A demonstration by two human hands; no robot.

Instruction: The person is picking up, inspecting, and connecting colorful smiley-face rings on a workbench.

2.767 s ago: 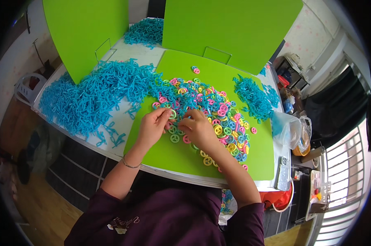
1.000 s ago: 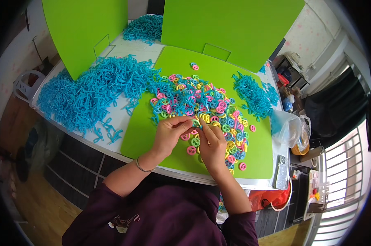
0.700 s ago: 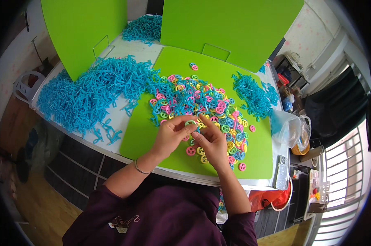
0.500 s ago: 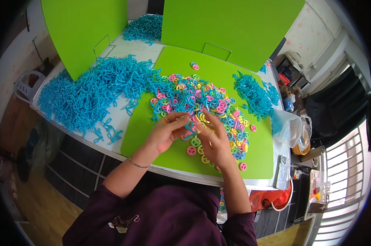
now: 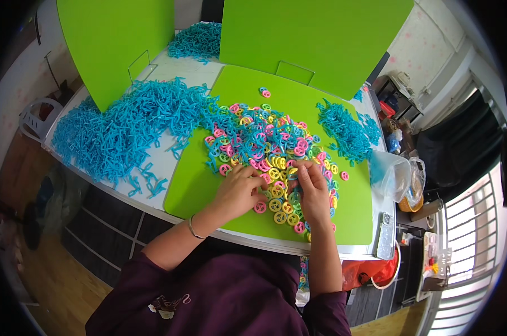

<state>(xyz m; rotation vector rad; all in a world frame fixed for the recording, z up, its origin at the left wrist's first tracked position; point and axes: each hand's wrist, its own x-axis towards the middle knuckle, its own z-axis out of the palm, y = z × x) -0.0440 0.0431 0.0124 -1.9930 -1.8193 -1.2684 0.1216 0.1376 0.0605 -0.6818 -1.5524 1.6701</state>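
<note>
Small wheel-like plastic rings in pink, yellow, green and blue lie heaped on a green board. Over the far part of the heap lie loose blue plastic pieces. My left hand reaches into the heap's near left edge, fingers bent and apart; I see nothing held in it. To its right, my right hand is closed, thumb and forefinger pinched above the rings. A small blue plastic piece shows at its fingertips, partly hidden by them.
A large pile of blue pieces covers the table's left side, with smaller piles at the right and back. Upright green panels with wire stands rise behind. A clear plastic bag and a phone lie at the right edge.
My hands, close together above the heap before, have moved apart and down. The left hand has lowered to the rings at the near left; the right has shifted slightly right and closed into a pinch.
</note>
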